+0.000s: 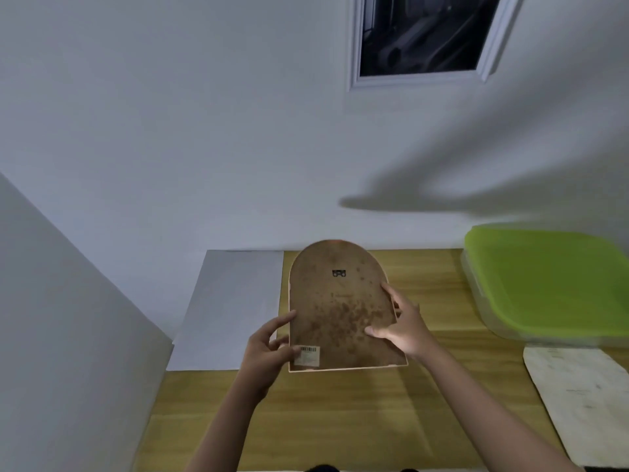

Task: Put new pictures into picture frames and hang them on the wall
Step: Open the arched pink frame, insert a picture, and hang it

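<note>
Over the wooden table [340, 420], head view: an arch-topped picture frame [340, 308] is held back side up, its mottled brown backing board facing the camera, just above the tabletop. A small metal hanger [339, 273] sits near the arch; a barcode sticker [308, 355] is at the lower left corner.

Left hand [269, 352] grips the lower left edge, thumb on the sticker, fingers loosely spread along the side. Right hand [401, 325] holds the right edge, thumb pressed on the backing, fingers curled round the rim.

A white sheet of paper [231, 308] lies just left of the frame. A green-lidded container [551, 281] and a pale board [585, 400] sit well to the right. A white-framed picture [422, 39] hangs on the wall [170, 131] above.

Judgement: the backing probably has to come out next. Keep the frame level and supported on both sides, and lift the board evenly so nothing drops from the front.
</note>
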`<state>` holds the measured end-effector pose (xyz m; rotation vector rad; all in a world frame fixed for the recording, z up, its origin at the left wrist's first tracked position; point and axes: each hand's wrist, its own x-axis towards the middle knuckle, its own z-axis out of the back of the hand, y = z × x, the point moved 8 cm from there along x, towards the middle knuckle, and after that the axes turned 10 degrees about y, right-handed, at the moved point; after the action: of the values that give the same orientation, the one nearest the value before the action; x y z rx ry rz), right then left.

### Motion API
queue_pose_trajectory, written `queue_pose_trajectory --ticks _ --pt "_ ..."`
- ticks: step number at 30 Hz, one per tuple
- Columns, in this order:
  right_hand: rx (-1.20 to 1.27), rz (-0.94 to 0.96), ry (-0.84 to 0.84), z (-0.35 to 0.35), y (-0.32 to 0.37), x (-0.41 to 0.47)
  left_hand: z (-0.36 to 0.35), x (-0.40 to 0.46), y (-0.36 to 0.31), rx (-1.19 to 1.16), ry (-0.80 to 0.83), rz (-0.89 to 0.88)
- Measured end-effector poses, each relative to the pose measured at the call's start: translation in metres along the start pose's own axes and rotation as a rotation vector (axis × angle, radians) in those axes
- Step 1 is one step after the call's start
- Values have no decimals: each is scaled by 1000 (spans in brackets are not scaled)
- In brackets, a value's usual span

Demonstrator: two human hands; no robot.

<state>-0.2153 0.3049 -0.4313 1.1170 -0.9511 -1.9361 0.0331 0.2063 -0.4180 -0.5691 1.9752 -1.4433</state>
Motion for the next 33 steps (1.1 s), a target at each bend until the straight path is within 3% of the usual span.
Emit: queue_pose_trajectory --ticks 4,10,15,18,24,29,31,33 --pt "-75 161 -45 17 52 1 -15 7 -52 -128 54 -121" --pt "-301 394 -126 17 142 -19 -26 8 -118 -32 -3 -320" --pt "16 561 41 5 208 -38 -43 -2 -164 295 -86 -540" --pt "128 598 56 12 230 -41 -60 -4 -174 326 -73 -544" --pt "159 644 -60 28 245 -48 -78 -3 -171 270 -49 -545" --pt "394 608 -94 38 238 -46 -89 -1 -181 390 7 -583" --pt "451 600 -107 41 236 -43 -78 0 -189 500 -70 -633" --pt "493 610 -101 43 237 -42 -54 -1 -201 676 -287 -699"
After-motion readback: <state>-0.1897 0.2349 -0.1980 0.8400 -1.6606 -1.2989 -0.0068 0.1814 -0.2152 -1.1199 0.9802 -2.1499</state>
